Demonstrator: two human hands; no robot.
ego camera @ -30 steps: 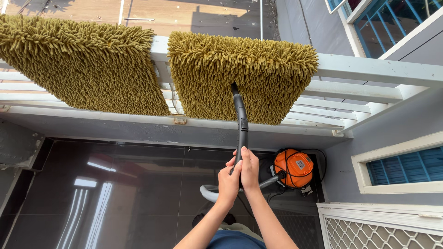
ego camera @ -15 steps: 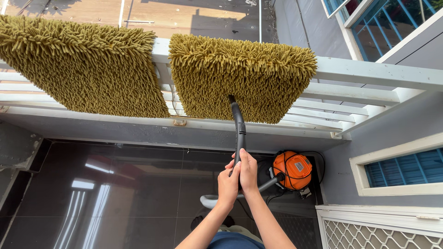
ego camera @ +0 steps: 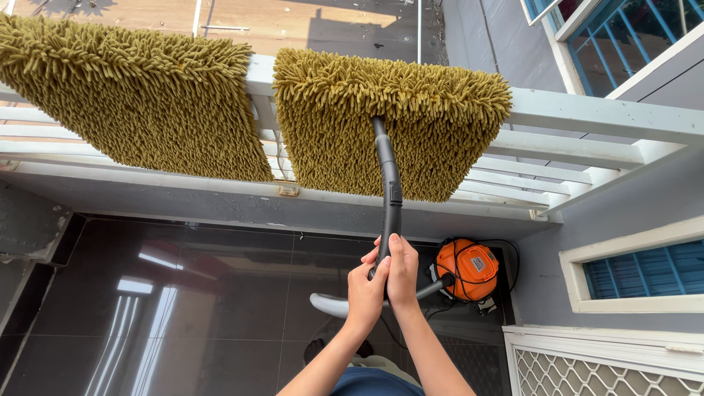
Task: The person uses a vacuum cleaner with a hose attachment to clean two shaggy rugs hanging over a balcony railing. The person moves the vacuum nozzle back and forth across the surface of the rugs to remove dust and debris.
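Both hands wrap the black vacuum wand at its lower end, side by side. L hand sits on the wand's left w/ fingers curled tight round the tube, pressed together. R hand sits on the wand's right, a bit higher, fingers closed together along the tube, tips pointing up it.

Wand runs up from the hands to the right-hand shaggy olive mat; its nozzle tip is buried in the pile near the mat's middle, touching it. That mat hangs draped over the white railing. A 2nd olive mat hangs on the same railing, just left of the first, a narrow gap between them.

Grey hose curves out from below the hands, to the wand's left, then runs right to the orange vacuum canister, which sits on the dark glossy floor tiles right of the hands, near the wall. Below the canister: a white grille panel. Blue louvred window is right of the canister.
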